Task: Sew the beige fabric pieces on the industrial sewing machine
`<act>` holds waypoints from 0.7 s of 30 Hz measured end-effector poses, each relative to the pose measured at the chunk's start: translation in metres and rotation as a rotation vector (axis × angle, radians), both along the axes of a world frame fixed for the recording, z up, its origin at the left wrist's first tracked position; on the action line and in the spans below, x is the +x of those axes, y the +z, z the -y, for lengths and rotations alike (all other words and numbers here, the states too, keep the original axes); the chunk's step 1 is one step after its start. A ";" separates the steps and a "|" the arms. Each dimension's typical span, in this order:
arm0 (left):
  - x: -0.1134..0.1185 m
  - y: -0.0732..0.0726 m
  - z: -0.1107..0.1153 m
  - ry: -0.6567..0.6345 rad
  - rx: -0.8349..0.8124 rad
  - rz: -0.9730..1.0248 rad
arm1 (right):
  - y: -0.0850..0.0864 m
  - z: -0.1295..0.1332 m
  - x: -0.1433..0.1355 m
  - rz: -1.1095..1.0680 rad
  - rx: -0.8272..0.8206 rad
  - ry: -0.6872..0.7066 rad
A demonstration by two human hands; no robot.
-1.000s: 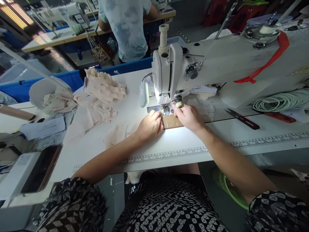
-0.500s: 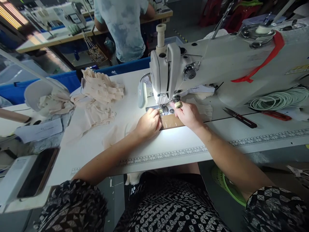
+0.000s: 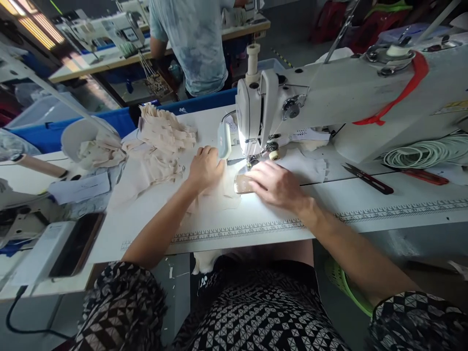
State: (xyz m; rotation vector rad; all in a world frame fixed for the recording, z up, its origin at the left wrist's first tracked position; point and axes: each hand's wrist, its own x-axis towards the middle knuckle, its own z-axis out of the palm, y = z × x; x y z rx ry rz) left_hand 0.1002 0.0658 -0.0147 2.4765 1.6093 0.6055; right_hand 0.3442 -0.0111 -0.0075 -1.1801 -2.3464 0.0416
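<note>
The white sewing machine (image 3: 256, 112) stands over the table, its lamp lighting the needle area. My left hand (image 3: 206, 168) lies with fingers apart on a thin pale cloth (image 3: 223, 192), left of the needle. My right hand (image 3: 276, 183) is spread over the brown plate (image 3: 243, 184) just in front of the presser foot, fingers extended to the left. Sheer cloth (image 3: 307, 165) lies beyond that hand, right of the needle. The cloth under the foot is partly hidden by my right hand.
Ruffled beige pieces (image 3: 164, 129) are heaped at the left. Black snips (image 3: 369, 179), a red-handled tool (image 3: 426, 176) and coiled pale cord (image 3: 424, 151) lie right. A phone (image 3: 76, 243) rests far left. A person (image 3: 193, 44) is beyond the table.
My left hand has moved left, away from the needle, and opened. My right hand has come down and left over the brown plate and spread. Pale cloth now lies between the hands.
</note>
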 end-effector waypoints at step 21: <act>-0.118 0.002 0.119 0.011 -0.745 0.331 | -0.008 0.135 -0.039 -0.166 -0.243 0.342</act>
